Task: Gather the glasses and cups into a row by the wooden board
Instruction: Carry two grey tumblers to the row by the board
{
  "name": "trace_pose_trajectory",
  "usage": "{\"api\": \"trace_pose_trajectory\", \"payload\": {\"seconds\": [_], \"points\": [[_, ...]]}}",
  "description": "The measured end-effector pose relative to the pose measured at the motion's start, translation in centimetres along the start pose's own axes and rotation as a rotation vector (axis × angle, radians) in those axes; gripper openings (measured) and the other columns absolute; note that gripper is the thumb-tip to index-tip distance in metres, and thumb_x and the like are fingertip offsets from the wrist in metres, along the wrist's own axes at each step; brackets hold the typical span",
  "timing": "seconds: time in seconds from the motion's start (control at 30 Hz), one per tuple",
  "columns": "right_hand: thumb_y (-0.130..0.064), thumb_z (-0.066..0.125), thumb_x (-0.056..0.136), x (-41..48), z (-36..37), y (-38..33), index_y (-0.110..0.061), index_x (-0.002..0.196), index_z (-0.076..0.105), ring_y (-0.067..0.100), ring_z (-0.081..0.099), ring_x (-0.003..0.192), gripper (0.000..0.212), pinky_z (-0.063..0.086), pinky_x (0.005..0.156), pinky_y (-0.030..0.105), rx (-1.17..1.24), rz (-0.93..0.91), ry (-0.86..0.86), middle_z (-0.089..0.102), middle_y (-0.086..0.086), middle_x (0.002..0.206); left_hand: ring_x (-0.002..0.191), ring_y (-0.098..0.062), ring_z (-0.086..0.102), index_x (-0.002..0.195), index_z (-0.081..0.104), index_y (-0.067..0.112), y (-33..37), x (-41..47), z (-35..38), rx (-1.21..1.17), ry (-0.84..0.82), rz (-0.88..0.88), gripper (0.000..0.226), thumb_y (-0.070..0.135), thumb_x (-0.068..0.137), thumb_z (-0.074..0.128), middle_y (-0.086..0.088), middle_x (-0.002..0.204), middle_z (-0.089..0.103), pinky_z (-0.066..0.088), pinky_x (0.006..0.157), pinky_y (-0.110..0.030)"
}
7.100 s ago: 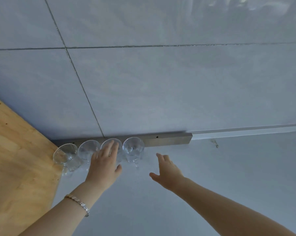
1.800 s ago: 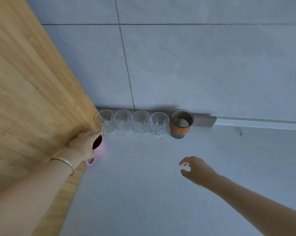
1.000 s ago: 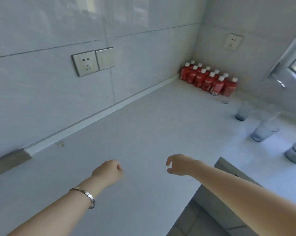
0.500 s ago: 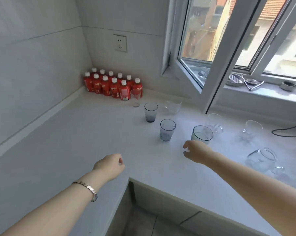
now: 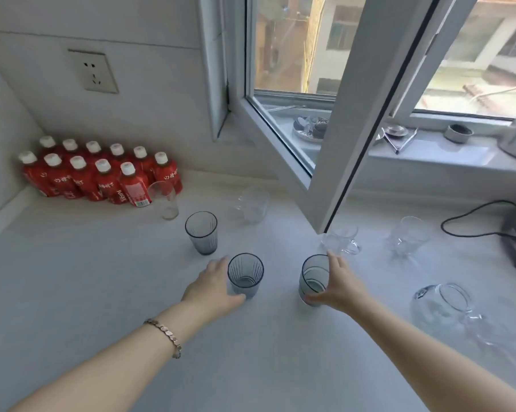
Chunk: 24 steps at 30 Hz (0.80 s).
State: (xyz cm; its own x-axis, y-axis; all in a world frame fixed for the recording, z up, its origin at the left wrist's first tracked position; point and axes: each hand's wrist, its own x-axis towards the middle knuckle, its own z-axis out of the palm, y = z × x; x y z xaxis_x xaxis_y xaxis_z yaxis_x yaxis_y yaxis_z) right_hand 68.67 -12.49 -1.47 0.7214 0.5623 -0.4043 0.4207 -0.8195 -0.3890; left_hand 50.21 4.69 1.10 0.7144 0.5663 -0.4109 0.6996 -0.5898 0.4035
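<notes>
Glasses stand scattered on the white counter (image 5: 87,292) under the open window (image 5: 354,114). Two grey ribbed tumblers sit nearest the person. The left hand (image 5: 212,288) curves around the middle grey tumbler (image 5: 245,275), thumb low at its base and fingers behind its left side, touching or nearly touching the glass; whether it grips firmly cannot be told. The right hand (image 5: 337,282) wraps the right grey tumbler (image 5: 313,278), thumb along the base at the front and fingers up by the rim on the far side. Both tumblers are upright on the counter. A third grey tumbler (image 5: 201,232) stands just beyond the left hand. Farther back, a small clear glass (image 5: 164,199) stands just beside a block of red bottles (image 5: 99,176) in the corner, and a clear mug (image 5: 252,205) sits near the window frame. A clear handled cup (image 5: 341,237) is just past the right hand's fingertips, another clear cup (image 5: 408,237) stands to its right, and a glass pitcher (image 5: 446,304) lies at the right edge, near a black cable (image 5: 470,221). The left wrist wears a bracelet (image 5: 164,337).
</notes>
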Motion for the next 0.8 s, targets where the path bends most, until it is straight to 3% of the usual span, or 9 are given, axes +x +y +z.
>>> {"api": "trace_pose_trajectory", "payload": {"seconds": [0.1,0.17,0.37,0.6,0.8], "points": [[-0.045,0.078,0.063,0.2,0.4,0.4,-0.020,0.148,0.011,0.015,0.033,0.138,0.111,0.042,0.102,0.033,0.018,-0.005,0.041,0.021,-0.004,0.153,0.147,-0.016,0.014,0.149,0.001,0.023,1.1,2.8,0.8,-0.017,-0.001,0.057,0.102,0.044,0.076,0.068,0.004,0.159,0.004,0.029,0.114,-0.034],[-0.047,0.077,0.063,-0.1,0.6,0.9,-0.022,0.148,0.013,0.012,0.036,0.136,0.109,0.043,0.100,0.032,0.025,-0.006,0.055,0.025,-0.007,0.150,0.147,-0.014,0.012,0.150,-0.001,0.023,1.5,4.1,1.6,-0.015,-0.004,0.034,0.107,0.045,0.073,0.071,0.005,0.160,0.001,0.029,0.115,-0.034],[-0.047,0.075,0.064,-0.9,-0.2,2.6,-0.025,0.148,0.014,0.013,0.041,0.130,0.107,0.042,0.097,0.027,0.021,-0.124,0.030,0.028,-0.012,0.146,0.126,-0.026,0.044,0.139,0.028,0.018,2.9,4.3,3.4,-0.054,0.086,-0.124,0.082,0.040,0.072,0.069,-0.004,0.141,0.036,0.046,0.097,-0.036],[-0.048,0.076,0.064,-2.6,-2.0,2.8,-0.030,0.148,0.009,0.011,0.034,0.134,0.109,0.044,0.100,0.029,-0.048,-0.402,-0.096,0.024,-0.014,0.145,0.125,-0.020,0.048,0.141,0.028,0.024,4.5,-4.3,5.8,-0.156,0.213,-0.306,0.082,0.045,0.073,0.068,0.002,0.140,0.037,0.044,0.098,-0.031],[-0.046,0.077,0.065,-7.1,-1.6,-0.8,-0.028,0.149,0.007,0.016,0.032,0.134,0.111,0.042,0.101,0.029,-0.211,-0.751,-0.265,0.024,-0.009,0.146,0.126,-0.015,0.047,0.143,0.026,0.026,4.4,-15.7,7.6,-0.315,0.395,-0.501,0.088,0.046,0.071,0.072,0.006,0.143,0.037,0.044,0.099,-0.029]]}}
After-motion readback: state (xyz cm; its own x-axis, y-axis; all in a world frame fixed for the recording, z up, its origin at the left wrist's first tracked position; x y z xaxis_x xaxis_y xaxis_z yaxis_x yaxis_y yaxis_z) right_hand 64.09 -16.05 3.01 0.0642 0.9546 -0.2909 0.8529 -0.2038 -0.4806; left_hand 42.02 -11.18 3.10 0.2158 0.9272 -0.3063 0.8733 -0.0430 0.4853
